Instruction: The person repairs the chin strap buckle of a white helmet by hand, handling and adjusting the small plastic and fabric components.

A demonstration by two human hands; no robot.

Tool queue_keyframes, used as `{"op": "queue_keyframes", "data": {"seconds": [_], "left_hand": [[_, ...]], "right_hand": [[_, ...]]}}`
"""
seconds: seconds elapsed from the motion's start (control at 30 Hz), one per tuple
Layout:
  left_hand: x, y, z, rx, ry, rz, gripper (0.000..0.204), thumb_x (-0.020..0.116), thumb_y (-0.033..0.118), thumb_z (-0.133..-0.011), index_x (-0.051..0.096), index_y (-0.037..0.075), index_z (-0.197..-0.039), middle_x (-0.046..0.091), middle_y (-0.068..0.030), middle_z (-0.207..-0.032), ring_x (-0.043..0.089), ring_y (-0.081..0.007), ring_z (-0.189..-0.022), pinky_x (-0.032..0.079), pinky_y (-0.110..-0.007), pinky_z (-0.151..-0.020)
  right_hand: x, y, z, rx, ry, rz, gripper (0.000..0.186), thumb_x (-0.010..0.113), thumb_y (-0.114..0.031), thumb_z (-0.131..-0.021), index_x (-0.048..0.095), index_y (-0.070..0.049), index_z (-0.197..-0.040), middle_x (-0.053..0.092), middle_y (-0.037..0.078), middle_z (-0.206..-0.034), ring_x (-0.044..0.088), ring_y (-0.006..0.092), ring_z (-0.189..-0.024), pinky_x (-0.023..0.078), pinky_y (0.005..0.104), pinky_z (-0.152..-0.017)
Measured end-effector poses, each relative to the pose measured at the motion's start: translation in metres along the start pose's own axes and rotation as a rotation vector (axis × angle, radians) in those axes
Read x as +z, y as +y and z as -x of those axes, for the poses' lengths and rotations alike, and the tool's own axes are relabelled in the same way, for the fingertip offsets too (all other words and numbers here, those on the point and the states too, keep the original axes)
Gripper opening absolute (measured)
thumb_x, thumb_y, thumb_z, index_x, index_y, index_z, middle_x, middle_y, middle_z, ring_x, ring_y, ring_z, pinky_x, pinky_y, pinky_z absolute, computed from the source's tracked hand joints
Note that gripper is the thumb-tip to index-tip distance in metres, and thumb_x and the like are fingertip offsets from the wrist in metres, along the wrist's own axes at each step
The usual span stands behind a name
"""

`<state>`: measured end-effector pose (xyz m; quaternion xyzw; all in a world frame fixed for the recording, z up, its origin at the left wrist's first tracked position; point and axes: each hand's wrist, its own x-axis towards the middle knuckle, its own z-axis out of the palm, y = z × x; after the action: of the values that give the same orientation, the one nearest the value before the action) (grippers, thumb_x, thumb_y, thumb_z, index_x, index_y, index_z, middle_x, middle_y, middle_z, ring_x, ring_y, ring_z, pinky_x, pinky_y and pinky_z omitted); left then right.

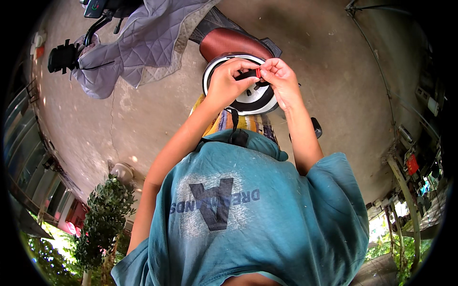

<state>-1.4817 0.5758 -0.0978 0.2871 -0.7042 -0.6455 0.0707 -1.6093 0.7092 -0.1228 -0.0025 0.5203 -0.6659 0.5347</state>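
- Stretching around the person, a worn grey-brown concrete floor [334, 86] runs out to greenery, including a leafy shrub [105, 219] at lower left.
- An upturned helmet [247, 99], black-and-white, shows its inside, just in front of the reddish-brown seat [234, 44].
- Over it, the left hand [228, 82] pinches a black strap [245, 75]; the right hand [280, 78] grips a small red clip [258, 73] by its fingertips.
- A grey quilted cover [152, 38] lies near, upper left; concrete spreads wide on both sides of the forearms.
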Motion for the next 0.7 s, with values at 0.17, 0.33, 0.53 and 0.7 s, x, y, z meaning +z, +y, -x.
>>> {"op": "queue_keyframes", "data": {"seconds": [0.17, 0.33, 0.53, 0.7], "left_hand": [[0.002, -0.006, -0.0026, 0.035, -0.021, 0.059, 0.028, 0.078, 0.001, -0.077, 0.071, 0.002, -0.104, 0.065, -0.0041, -0.101, 0.061, -0.0106, -0.09, 0.048, -0.024, -0.077], [0.0026, -0.0031, -0.0021, 0.059, -0.019, 0.012, 0.027, 0.078, 0.001, -0.076, 0.072, 0.003, -0.103, 0.064, -0.0024, -0.099, 0.055, -0.0088, -0.083, 0.046, -0.023, -0.073], [0.0021, -0.0016, -0.0025, 0.063, -0.002, -0.014, 0.028, 0.078, 0.003, -0.076, 0.073, 0.004, -0.103, 0.063, -0.0016, -0.096, 0.054, -0.0086, -0.081, 0.045, -0.023, -0.072], [0.0009, -0.0032, -0.0034, 0.053, 0.008, -0.001, 0.027, 0.078, 0.004, -0.076, 0.073, 0.004, -0.103, 0.064, -0.0011, -0.095, 0.054, -0.0091, -0.082, 0.045, -0.024, -0.072]], "right_hand": [[-0.0031, 0.0003, -0.0004, 0.029, -0.023, -0.014, 0.015, 0.067, -0.001, -0.089, 0.059, -0.004, -0.101, 0.064, 0.003, -0.09, 0.061, 0.0094, -0.083, 0.049, 0.0222, -0.076], [-0.0074, 0.0053, -0.0019, 0.048, -0.053, -0.067, 0.016, 0.068, -0.002, -0.089, 0.058, -0.004, -0.102, 0.063, 0.003, -0.093, 0.061, 0.0093, -0.086, 0.049, 0.0223, -0.078], [-0.0058, 0.0083, -0.002, -0.006, -0.04, -0.065, 0.02, 0.069, -0.002, -0.088, 0.058, -0.004, -0.105, 0.063, 0.003, -0.095, 0.061, 0.0099, -0.088, 0.049, 0.0229, -0.08], [-0.0009, 0.0077, -0.0024, -0.039, -0.003, -0.058, 0.022, 0.069, 0.002, -0.087, 0.057, -0.002, -0.105, 0.064, 0.004, -0.095, 0.062, 0.0112, -0.089, 0.051, 0.0238, -0.082]]}}
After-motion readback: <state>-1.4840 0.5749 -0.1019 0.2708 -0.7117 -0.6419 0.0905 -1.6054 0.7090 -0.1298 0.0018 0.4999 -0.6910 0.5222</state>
